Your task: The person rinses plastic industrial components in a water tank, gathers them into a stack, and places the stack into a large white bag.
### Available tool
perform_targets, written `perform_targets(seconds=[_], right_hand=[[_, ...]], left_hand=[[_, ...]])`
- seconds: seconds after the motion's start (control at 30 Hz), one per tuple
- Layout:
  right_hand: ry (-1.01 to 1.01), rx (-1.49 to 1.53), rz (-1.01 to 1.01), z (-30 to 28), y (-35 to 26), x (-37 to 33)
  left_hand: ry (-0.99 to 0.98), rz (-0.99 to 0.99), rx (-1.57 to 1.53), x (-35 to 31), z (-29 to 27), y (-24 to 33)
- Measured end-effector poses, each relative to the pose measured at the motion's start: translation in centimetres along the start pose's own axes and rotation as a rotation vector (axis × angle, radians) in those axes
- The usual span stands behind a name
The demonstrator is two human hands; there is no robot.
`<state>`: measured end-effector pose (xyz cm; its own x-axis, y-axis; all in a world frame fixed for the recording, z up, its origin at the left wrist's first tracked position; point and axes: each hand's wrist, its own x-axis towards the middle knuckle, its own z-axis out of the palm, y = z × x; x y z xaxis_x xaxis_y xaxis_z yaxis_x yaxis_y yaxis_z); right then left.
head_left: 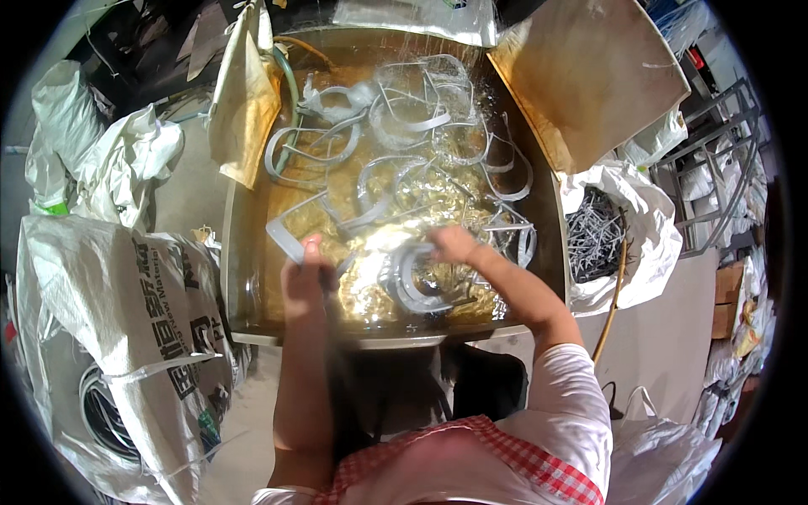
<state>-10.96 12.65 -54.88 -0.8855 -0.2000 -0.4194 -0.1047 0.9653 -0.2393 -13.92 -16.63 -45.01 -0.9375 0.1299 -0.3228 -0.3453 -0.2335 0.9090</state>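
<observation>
Nearest: your red-and-white checked apron [539,459], below the front rim of the tub [387,342]. Your left hand [305,282] is clamped on a grey bent strip [284,241] at the tub's near left. Your right hand [454,244] has fingers curled beside the upper edge of a grey ring [404,278] in the shallow water; cannot tell whether they pinch it. White sack [646,219] of grey pieces just right of the tub. Farther: grey loops [341,154] heaped, overlapping; green hose [292,84] at back left.
</observation>
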Motion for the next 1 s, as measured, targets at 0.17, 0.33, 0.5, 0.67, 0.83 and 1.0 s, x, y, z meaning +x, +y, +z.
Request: perform_targets(seconds=[0.17,0.33,0.5,0.67,0.83,1.0], right_hand=[[0.451,0.488,0.109,-7.6,2.7,-2.3],[0.834,1.013,0.012,-15.0,0.6,-5.4],[0.139,1.116,0.417,-11.8,-4.8,-5.6],[0.633,1.454,0.223,-4.7,-5.7,-4.0],[0.6,0.65,-0.031,-3.5,-13.5,-6.9],[0.494,0.432,-0.423,-0.2,-14.6,-6.4]], left_hand=[[0.002,-0.035,0.04,-0.3,1.1,0.6],[-0.065,0.035,-0.023,-0.5,1.4,-0.5],[-0.153,-0.025,-0.012,-1.0,1.8,-0.7],[-0.241,-0.092,-0.052,-0.6,2.3,-1.4],[-0.326,-0.273,-0.432,-1.1,3.0,-0.3],[-0.344,-0.285,-0.374,-0.8,1.6,-0.6]])
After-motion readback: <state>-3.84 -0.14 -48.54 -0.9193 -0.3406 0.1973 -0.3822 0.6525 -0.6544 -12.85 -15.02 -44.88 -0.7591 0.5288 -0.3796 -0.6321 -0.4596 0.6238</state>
